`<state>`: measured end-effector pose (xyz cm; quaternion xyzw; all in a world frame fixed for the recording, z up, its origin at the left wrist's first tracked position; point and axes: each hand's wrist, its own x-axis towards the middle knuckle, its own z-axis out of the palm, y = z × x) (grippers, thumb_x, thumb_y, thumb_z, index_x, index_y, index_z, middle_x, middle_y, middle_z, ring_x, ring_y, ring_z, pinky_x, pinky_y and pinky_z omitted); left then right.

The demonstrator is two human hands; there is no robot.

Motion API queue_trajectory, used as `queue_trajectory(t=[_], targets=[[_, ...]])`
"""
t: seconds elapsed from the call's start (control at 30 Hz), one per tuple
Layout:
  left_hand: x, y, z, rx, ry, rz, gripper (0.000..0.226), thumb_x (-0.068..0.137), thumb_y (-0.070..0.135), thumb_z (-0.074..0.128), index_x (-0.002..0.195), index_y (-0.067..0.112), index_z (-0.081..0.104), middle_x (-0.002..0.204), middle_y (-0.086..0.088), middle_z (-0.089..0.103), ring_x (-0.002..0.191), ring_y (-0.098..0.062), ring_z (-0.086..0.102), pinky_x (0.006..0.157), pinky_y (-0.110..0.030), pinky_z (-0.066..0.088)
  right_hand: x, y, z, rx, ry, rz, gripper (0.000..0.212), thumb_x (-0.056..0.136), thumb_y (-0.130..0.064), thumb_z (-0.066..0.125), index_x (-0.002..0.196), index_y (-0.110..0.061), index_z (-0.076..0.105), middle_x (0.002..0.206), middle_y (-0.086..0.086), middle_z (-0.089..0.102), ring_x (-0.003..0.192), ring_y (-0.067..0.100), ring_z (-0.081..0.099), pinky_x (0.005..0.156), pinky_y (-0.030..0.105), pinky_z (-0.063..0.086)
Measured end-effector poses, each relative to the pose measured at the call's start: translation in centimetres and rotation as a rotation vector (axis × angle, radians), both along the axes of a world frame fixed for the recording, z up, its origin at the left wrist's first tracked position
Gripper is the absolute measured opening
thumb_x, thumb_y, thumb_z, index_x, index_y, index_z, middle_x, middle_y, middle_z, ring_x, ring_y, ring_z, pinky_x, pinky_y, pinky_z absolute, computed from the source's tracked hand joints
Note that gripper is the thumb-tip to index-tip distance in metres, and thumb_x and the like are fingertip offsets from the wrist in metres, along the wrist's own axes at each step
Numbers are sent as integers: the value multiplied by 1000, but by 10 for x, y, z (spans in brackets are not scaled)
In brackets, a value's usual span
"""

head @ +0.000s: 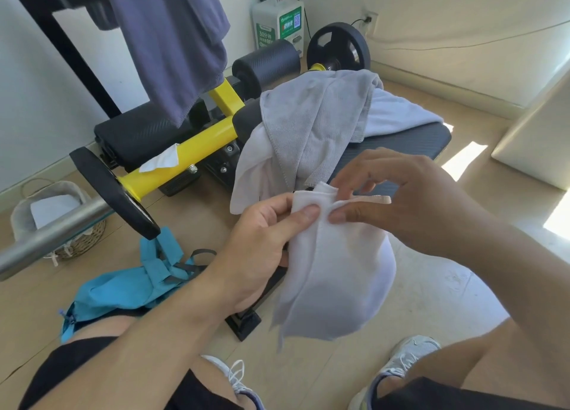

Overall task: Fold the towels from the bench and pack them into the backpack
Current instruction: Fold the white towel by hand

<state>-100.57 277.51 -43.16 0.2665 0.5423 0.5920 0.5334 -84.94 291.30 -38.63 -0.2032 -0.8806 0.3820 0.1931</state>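
A small white towel [333, 274] hangs in the air in front of me, above the floor. My left hand [262, 240] pinches its upper left edge between thumb and fingers. My right hand [398, 194] pinches the top edge just to the right, thumb against thumb. On the black bench [410, 144] lies a heap of towels: a grey towel [314, 113] on top, a white towel [246, 175] hanging off the near end, and a pale lilac towel [398, 113] behind. The blue backpack [129, 286] lies crumpled on the floor at my left knee.
A barbell [55, 234] with a black plate juts in from the left over the yellow frame [185, 157]. A dark blue towel [172, 39] hangs from a black rack. A wicker basket [55, 215] stands at far left. My shoes [413, 354] rest on the floor below.
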Motion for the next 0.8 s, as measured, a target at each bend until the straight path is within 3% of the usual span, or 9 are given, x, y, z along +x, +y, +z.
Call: queue_trajectory(t=[0.1, 0.2, 0.33, 0.47, 0.57, 0.7, 0.8], targets=[[0, 2, -4, -46, 137, 119, 24, 92, 24, 68, 109, 9, 75, 105, -19, 77, 90, -30, 72, 74, -40, 59, -1, -2, 0, 100, 70, 41, 20, 70, -50, 79, 79, -33, 76, 94, -15, 68, 98, 13, 62, 86, 27, 48], [-3, 3, -11, -71, 259, 217, 16, 92, 28, 75, 99, 14, 78, 95, -14, 79, 95, -39, 74, 87, -60, 56, -1, -6, 0, 150, 64, 118, 17, 71, -47, 81, 81, -33, 77, 82, -14, 69, 87, 10, 60, 79, 19, 43], [0, 2, -10, -37, 357, 166, 23, 80, 45, 80, 96, 28, 81, 92, -3, 81, 96, -31, 76, 94, -61, 55, -7, -15, -4, 238, 45, 65, 15, 71, -53, 77, 80, -41, 74, 71, -25, 62, 83, -4, 56, 77, 3, 35], [5, 0, -4, -48, 314, 87, 28, 75, 56, 80, 96, 37, 82, 97, -1, 81, 102, -28, 75, 100, -59, 53, -13, -15, -13, 173, 24, -8, 17, 70, -62, 71, 76, -46, 70, 71, -30, 60, 82, 0, 58, 75, 10, 34], [6, -1, -1, -66, 211, 61, 39, 90, 51, 67, 101, 17, 82, 99, -16, 78, 96, -29, 71, 95, -47, 51, -14, -13, -12, 132, 8, -52, 21, 68, -57, 76, 75, -37, 75, 72, -21, 65, 83, 5, 61, 70, 9, 39], [7, -1, -2, -93, 125, 63, 47, 107, 30, 45, 108, -8, 72, 106, -32, 72, 91, -32, 69, 92, -56, 51, -14, -13, -11, 71, -35, -96, 16, 69, -47, 83, 75, -35, 74, 76, -12, 67, 83, 6, 61, 68, 11, 44], [7, -2, 1, -88, 188, 51, 56, 98, 44, 53, 103, -9, 70, 105, -35, 69, 91, -35, 67, 92, -63, 50, -15, -13, -11, 24, -59, -120, 16, 70, -47, 82, 77, -35, 74, 82, -19, 68, 82, 5, 61, 67, 12, 44]])
